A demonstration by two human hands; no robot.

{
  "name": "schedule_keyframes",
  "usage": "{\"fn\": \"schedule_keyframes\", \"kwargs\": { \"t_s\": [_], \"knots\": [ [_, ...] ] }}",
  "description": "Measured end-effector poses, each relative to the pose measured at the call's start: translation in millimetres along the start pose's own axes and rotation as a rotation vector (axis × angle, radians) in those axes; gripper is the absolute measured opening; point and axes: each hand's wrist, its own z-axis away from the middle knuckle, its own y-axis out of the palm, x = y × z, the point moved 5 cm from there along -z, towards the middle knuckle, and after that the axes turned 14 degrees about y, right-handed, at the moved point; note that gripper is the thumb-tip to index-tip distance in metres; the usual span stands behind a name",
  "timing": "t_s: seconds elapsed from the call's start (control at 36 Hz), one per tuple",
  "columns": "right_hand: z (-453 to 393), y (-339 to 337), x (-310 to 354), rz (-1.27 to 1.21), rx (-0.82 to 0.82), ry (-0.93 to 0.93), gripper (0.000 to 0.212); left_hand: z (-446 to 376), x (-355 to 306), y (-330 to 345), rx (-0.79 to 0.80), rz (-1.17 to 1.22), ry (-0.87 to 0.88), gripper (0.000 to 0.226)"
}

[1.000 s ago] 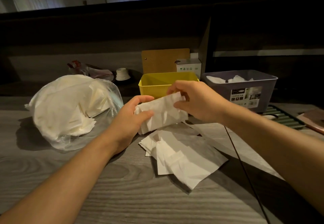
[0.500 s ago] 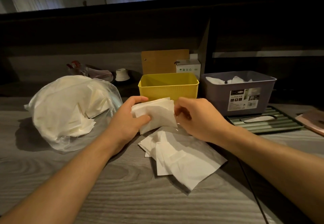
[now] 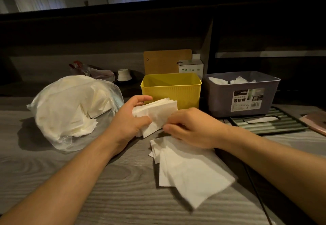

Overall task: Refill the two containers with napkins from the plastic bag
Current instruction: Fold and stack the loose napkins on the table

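A thin stack of napkins (image 3: 157, 112) is held just in front of the yellow container (image 3: 172, 90). It looks light, soft and floppy, best gripped across the whole stack. The left hand (image 3: 130, 119) curls around one end; the right hand (image 3: 192, 127) pinches the lower edge.

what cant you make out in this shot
Head view:
- Floor of the yellow plastic bin: its front wall hides it.
- Fill level of the grey plastic bin: wall hides it; only napkin tops show.
- Grey bin's label text: too small.
- Right hand fingertips: tucked under the held white napkin stack.
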Motion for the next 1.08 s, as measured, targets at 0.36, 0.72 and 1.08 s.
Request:
{"fn": "schedule_keyframes", "kwargs": {
  "t_s": [0.36,0.72,1.08],
  "knots": [
    [2,-8,-17,-0.560,-0.256,0.342,0.065,4,-14,10,0.119,0.073,0.012,0.065],
    [-1,-3,-14,-0.597,-0.007,0.191,0.094,7,-18,15,0.171,0.099,0.048,0.070],
    [-5,-4,-13,-0.676,-0.130,0.386,0.075,3,-8,18,0.124,-0.079,0.014,0.093]
  ]
}}
